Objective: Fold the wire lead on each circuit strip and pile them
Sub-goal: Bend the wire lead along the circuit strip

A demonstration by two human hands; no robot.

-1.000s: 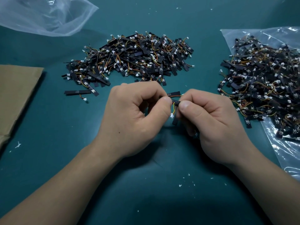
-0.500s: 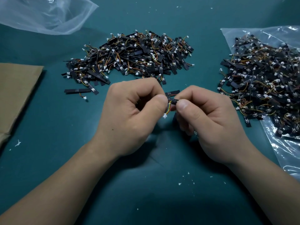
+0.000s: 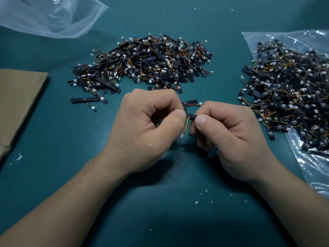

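Our left hand (image 3: 147, 129) and right hand (image 3: 229, 134) pinch a light, stiff circuit strip (image 3: 190, 115) endwise; its wire lead (image 3: 187, 126) likely bends easily.

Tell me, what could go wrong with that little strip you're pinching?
The wire lead dangles loose from the circuit strip that the left hand and right hand pinch; a hard bend might strain it where it joins the strip. The middle pile and the pile on the plastic bag look alike, so a folded strip might land in the wrong one.
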